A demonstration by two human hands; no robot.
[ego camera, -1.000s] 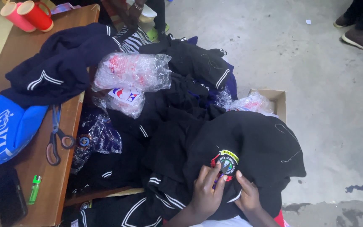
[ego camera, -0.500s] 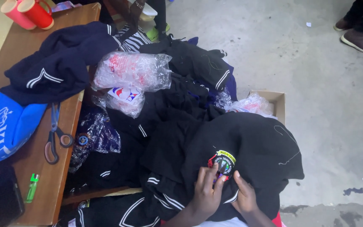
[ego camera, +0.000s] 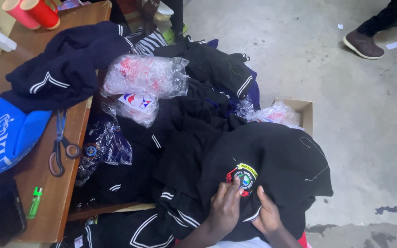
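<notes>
1. The left hand (ego camera: pixel 225 209) and right hand (ego camera: pixel 266 213) each have the grip pinching a black garment (ego camera: pixel 272 160) just below its round badge (ego camera: pixel 243 177).
2. Left of the badge, scissors (ego camera: pixel 59 147) lie on the desk (ego camera: pixel 42 193).

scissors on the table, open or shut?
Shut. The scissors lie flat on the wooden table, blades together in one narrow line, the two handle loops side by side.
</notes>
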